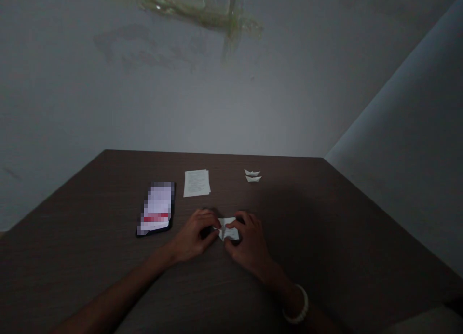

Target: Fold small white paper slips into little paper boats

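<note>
Between my hands, on the dark table, lies a small white piece of folded paper. My left hand grips its left side, thumb and fingers closed on the edge. On the right side my right hand holds the same paper, with the thumb at the near edge and the fingers over the far edge. Creases show on the paper, but the fingers cover parts of it. Beyond my right hand, two small white paper boats sit close together, one in front of the other.
A stack of printed paper sheets lies beyond my left hand. Left of it a phone rests with its screen lit and blurred. The brown table meets a grey wall at the back; another wall slants along the right.
</note>
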{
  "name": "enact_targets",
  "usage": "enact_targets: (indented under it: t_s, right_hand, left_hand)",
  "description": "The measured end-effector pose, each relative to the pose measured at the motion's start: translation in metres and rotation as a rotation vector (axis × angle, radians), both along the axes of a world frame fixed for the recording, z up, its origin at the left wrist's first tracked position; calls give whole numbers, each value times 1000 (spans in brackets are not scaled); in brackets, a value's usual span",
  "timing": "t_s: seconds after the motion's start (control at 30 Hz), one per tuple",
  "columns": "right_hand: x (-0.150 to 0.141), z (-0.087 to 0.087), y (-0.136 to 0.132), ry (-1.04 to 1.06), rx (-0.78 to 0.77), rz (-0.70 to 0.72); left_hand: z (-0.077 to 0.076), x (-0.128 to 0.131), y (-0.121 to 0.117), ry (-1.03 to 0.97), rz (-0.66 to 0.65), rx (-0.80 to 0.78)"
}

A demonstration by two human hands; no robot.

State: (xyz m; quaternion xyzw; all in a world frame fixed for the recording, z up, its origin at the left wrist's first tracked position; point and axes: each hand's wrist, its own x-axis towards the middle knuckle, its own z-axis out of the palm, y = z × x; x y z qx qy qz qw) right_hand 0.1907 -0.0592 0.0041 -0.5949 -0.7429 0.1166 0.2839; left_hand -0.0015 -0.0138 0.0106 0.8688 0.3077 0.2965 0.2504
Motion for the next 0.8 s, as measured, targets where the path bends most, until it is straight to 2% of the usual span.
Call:
enact_targets:
  t_s: [0.4, 0.8]
  right_hand:
    - [-5, 2, -4, -5, -4, -6]
    - [-6, 2, -4, -13, -23, -8]
  left_hand:
    - [-4, 1, 3, 31, 84, -34]
    - [-3, 4, 4, -21, 125, -91]
